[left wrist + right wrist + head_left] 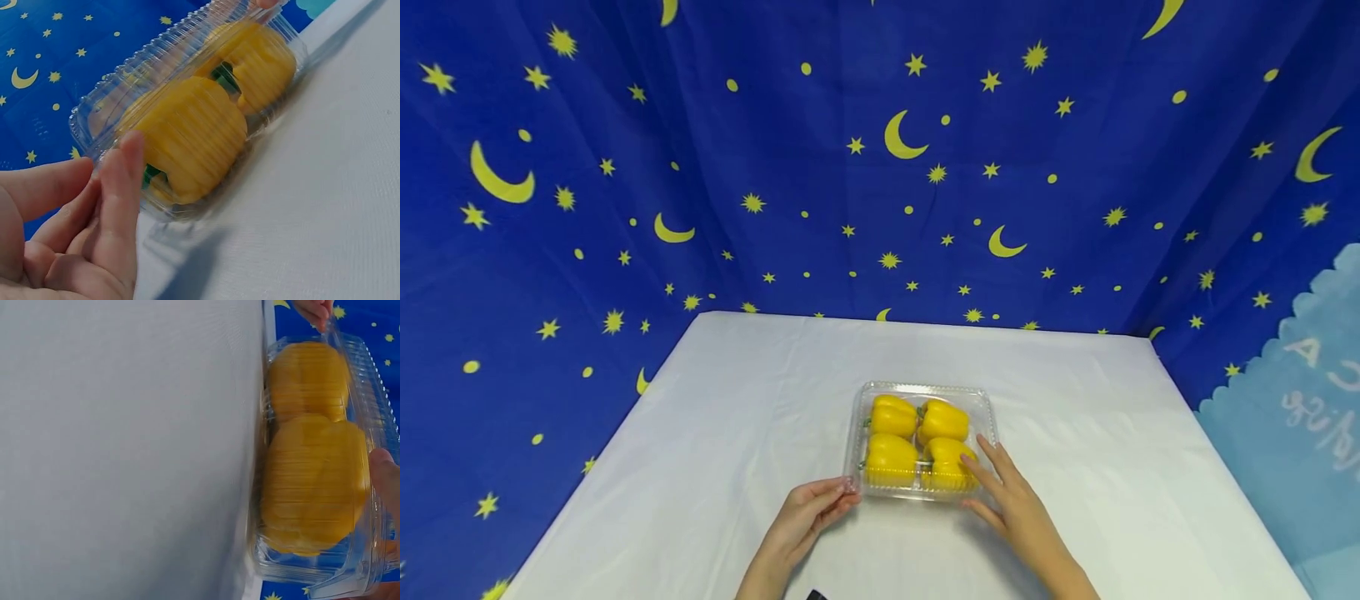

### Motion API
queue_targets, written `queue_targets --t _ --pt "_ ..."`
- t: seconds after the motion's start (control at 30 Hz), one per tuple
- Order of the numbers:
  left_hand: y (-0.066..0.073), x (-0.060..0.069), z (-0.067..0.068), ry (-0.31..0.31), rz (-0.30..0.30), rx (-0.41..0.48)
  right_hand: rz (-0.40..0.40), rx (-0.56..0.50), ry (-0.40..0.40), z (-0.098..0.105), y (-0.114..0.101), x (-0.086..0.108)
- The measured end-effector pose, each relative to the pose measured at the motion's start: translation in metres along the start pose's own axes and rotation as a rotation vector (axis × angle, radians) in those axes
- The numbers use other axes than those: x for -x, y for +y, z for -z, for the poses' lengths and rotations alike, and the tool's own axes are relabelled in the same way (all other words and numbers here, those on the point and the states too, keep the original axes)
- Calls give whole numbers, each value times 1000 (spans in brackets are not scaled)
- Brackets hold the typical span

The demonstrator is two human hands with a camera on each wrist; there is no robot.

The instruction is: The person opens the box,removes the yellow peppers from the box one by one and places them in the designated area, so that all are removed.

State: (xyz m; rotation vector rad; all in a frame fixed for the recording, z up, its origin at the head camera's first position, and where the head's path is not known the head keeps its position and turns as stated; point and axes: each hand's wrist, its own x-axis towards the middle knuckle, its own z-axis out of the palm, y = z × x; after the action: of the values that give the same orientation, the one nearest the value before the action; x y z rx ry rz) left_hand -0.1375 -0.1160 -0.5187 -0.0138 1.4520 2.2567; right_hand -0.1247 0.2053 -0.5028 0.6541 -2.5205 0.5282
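A clear plastic container (853, 446) stands on the white-covered table, holding several yellow bell peppers (892, 458) with green stems (225, 78). My left hand (811, 515) pinches the near left corner of its rim between thumb and fingers. At the near right corner, my right hand (1018, 517) touches the container with its fingers spread, some over the top and the thumb low at the front. In the right wrist view only a few fingers (386, 478) show at the rim. Whether a lid covers the peppers I cannot tell.
The white tablecloth (760, 392) extends around the container. Behind and to the left hangs a blue cloth (820, 167) with yellow moons and stars. A light blue panel with white lettering (1285, 467) stands on the right. A small black object (816, 595) shows at the bottom edge.
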Motion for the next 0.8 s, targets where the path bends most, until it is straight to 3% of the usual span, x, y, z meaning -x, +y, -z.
queue_targets --t 0.13,0.33,0.43,0.63,0.8 --pt "1 -1 0 -13 -10 16 -9 15 -17 0 -1 -1" --pt "2 0 2 -87 -27 0 -21 14 -12 -1 -2 0" --pt "1 2 0 -89 -31 -4 -20 17 -8 -1 -3 1" --pt "4 3 -9 19 -10 -69 -21 20 -10 1 -6 0" --pt "3 3 -19 144 -42 -156 8 39 -15 1 -5 -2"
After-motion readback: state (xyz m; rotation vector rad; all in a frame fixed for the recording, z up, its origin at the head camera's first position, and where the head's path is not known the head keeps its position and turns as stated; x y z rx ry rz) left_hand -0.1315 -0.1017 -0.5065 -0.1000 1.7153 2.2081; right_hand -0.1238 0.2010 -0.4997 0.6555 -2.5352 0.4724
